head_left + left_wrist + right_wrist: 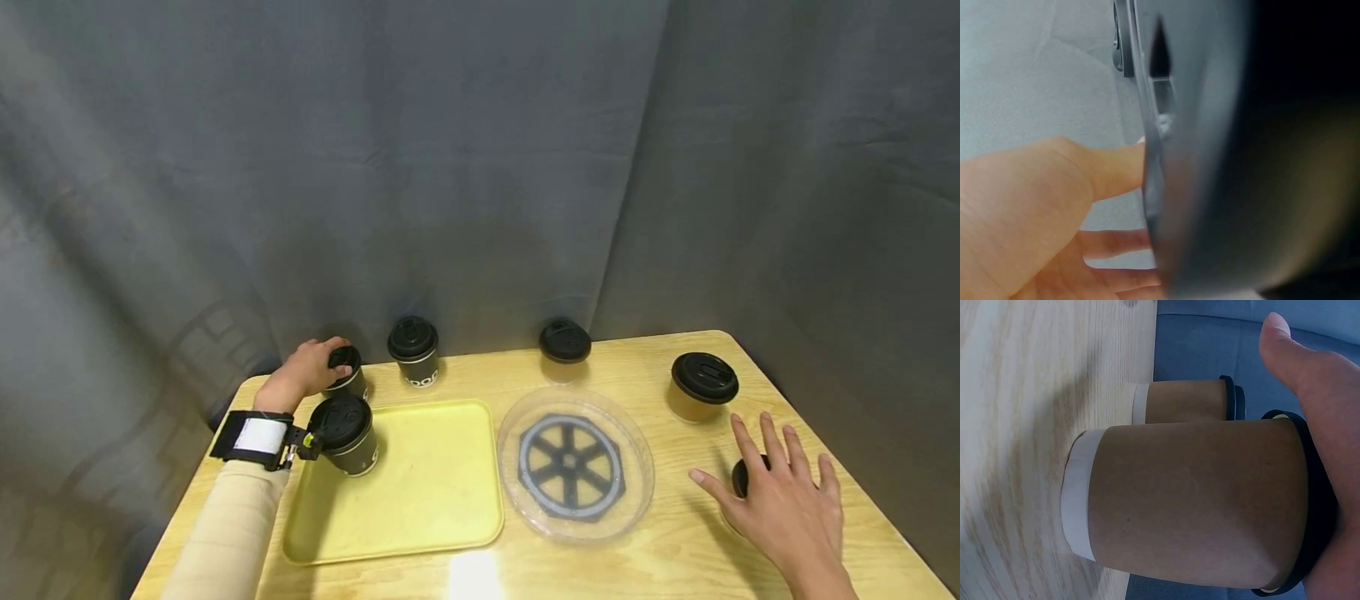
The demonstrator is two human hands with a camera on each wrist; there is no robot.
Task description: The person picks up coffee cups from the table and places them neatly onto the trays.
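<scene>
Several brown paper cups with black lids stand on a light wooden table point(675, 550). My left hand point(328, 360) grips the back-left cup point(349, 377), thumb over its lid. In the left wrist view that cup point(1241, 156) is a dark blur beside my left hand point(1035, 206). My right hand point(772, 471) lies flat, fingers spread, on the lid of a cup point(741, 477) at the front right. The right wrist view shows this cup point(1197, 506) under my right hand point(1325, 425), with a second cup point(1179, 403) behind it.
A yellow tray point(420, 492) holds one lidded cup point(348, 435) at its back-left corner. A clear plate point(637, 475) with a black wheel pattern lies right of it. More cups stand at the back point(413, 350), point(565, 342) and right point(703, 385). Grey curtain surrounds the table.
</scene>
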